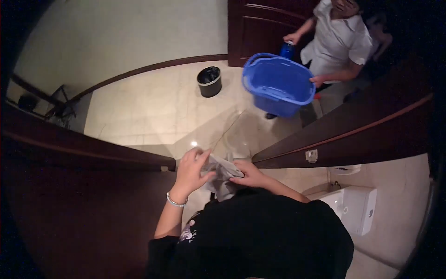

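Close in front of my body, a light grey, crumpled sheet (222, 170) hangs between my two hands. It is thin; whether it is cloth or a plastic bag I cannot tell. My left hand (190, 168), with a light bracelet on its wrist, has its fingers and thumb at the left edge of the sheet. My right hand (249, 175) pinches the right side, thumb below and fingers above. The sheet's lower part runs down toward my dark top, which hides some of it.
Dark wooden panels (86, 186) flank me, with a doorway gap between. Beyond it, a person in a white shirt (337, 42) holds a large blue basket (278, 100) and a blue container (287, 49). A black bin (210, 86) stands on the tiles. A white toilet (355, 209) is behind right.
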`<act>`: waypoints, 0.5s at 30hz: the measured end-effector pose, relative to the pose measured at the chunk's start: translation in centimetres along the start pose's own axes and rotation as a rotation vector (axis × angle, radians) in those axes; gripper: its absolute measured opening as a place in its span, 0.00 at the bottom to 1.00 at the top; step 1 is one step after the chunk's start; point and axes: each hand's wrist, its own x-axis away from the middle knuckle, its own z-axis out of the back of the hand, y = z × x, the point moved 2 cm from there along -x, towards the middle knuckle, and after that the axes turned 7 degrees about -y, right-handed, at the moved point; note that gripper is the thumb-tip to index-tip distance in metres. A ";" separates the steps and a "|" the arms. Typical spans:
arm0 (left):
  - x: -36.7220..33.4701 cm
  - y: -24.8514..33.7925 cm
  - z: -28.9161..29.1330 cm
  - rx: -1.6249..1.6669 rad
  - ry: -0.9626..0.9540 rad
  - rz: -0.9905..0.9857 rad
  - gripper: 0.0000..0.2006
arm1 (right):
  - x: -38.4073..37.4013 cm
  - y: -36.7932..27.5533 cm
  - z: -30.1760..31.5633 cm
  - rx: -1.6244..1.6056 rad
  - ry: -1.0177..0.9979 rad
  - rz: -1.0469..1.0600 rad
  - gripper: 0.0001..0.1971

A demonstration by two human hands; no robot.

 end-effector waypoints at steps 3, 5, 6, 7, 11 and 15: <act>-4.5 0.8 -1.4 -0.149 -0.064 -0.379 0.23 | -2.6 0.5 0.6 -0.032 -0.075 0.035 0.16; -5.1 -2.2 -6.2 0.414 -0.249 -0.257 0.24 | -4.0 0.9 1.8 -0.149 -0.114 -0.075 0.15; -6.0 -2.5 -6.0 0.412 -0.293 -0.261 0.24 | -4.5 1.0 2.6 -0.254 -0.172 -0.168 0.14; -7.1 -3.1 -5.9 0.533 -0.386 -0.183 0.23 | -4.2 0.7 2.9 -0.468 -0.055 -0.175 0.12; -8.0 -6.8 -6.4 0.934 -0.470 0.024 0.19 | -0.3 3.1 0.8 -0.266 0.478 -0.457 0.11; -12.9 -10.0 -3.6 1.452 -0.488 0.278 0.13 | 9.7 9.0 -2.6 -0.052 0.340 -1.113 0.20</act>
